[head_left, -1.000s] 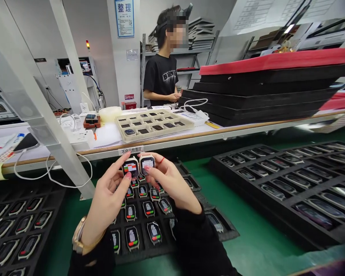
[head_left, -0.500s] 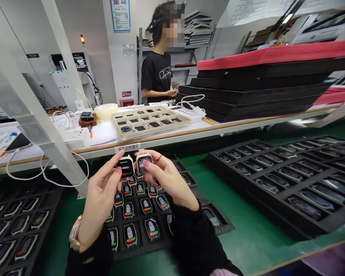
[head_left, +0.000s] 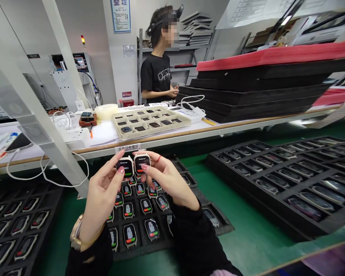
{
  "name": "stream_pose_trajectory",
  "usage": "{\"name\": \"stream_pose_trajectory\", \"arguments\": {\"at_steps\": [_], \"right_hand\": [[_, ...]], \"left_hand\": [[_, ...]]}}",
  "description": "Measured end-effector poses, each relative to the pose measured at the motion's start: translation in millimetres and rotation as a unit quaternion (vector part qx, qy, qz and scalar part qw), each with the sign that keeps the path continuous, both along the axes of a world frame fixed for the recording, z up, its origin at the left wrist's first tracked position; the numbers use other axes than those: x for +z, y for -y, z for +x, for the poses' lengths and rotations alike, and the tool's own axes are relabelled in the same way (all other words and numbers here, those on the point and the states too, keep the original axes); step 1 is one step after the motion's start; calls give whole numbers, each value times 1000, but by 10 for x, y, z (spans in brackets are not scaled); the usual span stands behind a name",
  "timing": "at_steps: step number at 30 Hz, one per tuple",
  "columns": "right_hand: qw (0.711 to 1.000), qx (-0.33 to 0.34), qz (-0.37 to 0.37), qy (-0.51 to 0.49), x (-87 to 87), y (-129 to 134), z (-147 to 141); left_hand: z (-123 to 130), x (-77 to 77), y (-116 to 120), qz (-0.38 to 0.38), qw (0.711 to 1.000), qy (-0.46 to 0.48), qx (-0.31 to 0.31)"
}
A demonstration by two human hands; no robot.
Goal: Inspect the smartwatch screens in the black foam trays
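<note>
- While the left hand [head_left: 99,195] held one smartwatch by its sides, its thumb at the lower edge of the face, the right hand [head_left: 172,182] gripped another in the same way, thumb over the lower part of the screen.
- Both hands were raised close together, each clamped on its own piece; whether the two cases touched could not be told.
- The left watch [head_left: 125,165] and the right watch [head_left: 142,161] stood side by side, pale-framed, dark screens facing the camera, with small lines of text and coloured bars: green low on the left one, red-orange on the right one.
- Beneath them, on a green surface [head_left: 202,174], lay the middle foam tray [head_left: 140,226], its compartments holding lit watches with white figures and red and green marks.
- A gold wristwatch [head_left: 76,233] circled the left wrist, and a red band [head_left: 159,158] ringed a finger of the right hand.
- To either side sat the left foam tray [head_left: 51,214] and the right foam tray [head_left: 235,184], both bearing rows of watches.
- On the raised shelf [head_left: 103,147] beyond rested a cream tray [head_left: 122,134] with dark pieces in its pockets, near a yellow-handled tool [head_left: 208,121].
- Farther right on it stood stacked black trays [head_left: 232,101] under a red sheet [head_left: 276,55].
- Behind the shelf, a person [head_left: 156,74] in a black T-shirt stood turned sideways.
</note>
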State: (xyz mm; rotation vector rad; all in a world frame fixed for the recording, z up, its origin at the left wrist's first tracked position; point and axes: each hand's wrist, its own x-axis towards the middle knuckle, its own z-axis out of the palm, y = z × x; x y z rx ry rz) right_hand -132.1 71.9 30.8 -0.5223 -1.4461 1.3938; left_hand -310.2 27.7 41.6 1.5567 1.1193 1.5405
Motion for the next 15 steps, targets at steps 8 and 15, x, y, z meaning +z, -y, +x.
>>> {"name": "stream_pose_trajectory", "arguments": {"at_steps": [8, 15], "right_hand": [[997, 44, -40, -42, 3, 5, 66], [992, 75, -52, -86, -8, -14, 113]], "left_hand": [[37, 67, 83, -2, 998, 44, -52], [124, -143, 555, -41, 935, 129, -328]]}}
